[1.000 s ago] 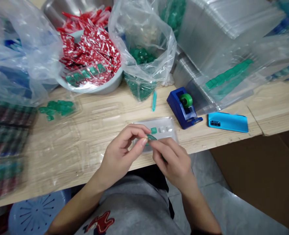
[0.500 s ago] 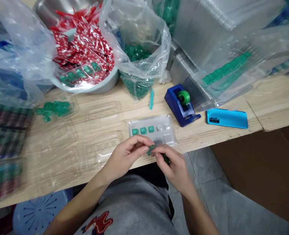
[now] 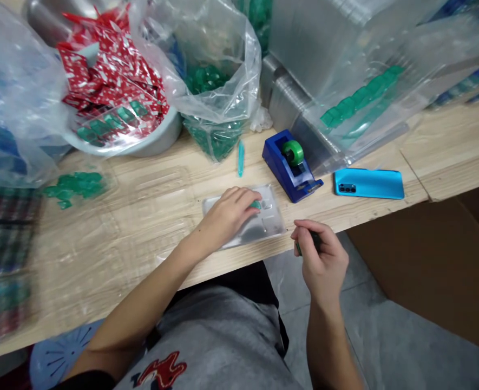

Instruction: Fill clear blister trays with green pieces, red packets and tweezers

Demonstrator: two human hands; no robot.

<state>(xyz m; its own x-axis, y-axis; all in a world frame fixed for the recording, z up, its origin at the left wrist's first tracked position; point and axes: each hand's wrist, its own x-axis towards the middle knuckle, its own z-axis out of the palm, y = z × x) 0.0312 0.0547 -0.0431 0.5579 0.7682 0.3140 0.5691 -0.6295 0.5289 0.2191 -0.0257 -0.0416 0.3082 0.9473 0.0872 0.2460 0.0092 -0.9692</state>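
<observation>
My left hand (image 3: 231, 212) reaches over a clear plastic tray (image 3: 274, 227) at the table's front edge. Its fingertips close on a small translucent green piece (image 3: 255, 204) at one of the back-row hollows. The left part of that row is hidden under the hand. To the right of the tray, my right hand (image 3: 322, 252) is held closed just off the table edge, with dark green pieces (image 3: 314, 241) partly showing between its fingers; how many cannot be made out.
Behind the tray stand a blue tape dispenser (image 3: 292, 168), a thin turquoise stick (image 3: 241, 158) and an open bag of green pieces (image 3: 215, 135). A blue phone (image 3: 369, 184) lies right, below stacked clear trays (image 3: 320, 59). Leftward are loose green pieces (image 3: 77, 186) and a basin (image 3: 158, 138) of red packets.
My hands were together in front of the tray at a green piece. The left has moved up over the tray with a piece; the right has drawn away to the right, still closed.
</observation>
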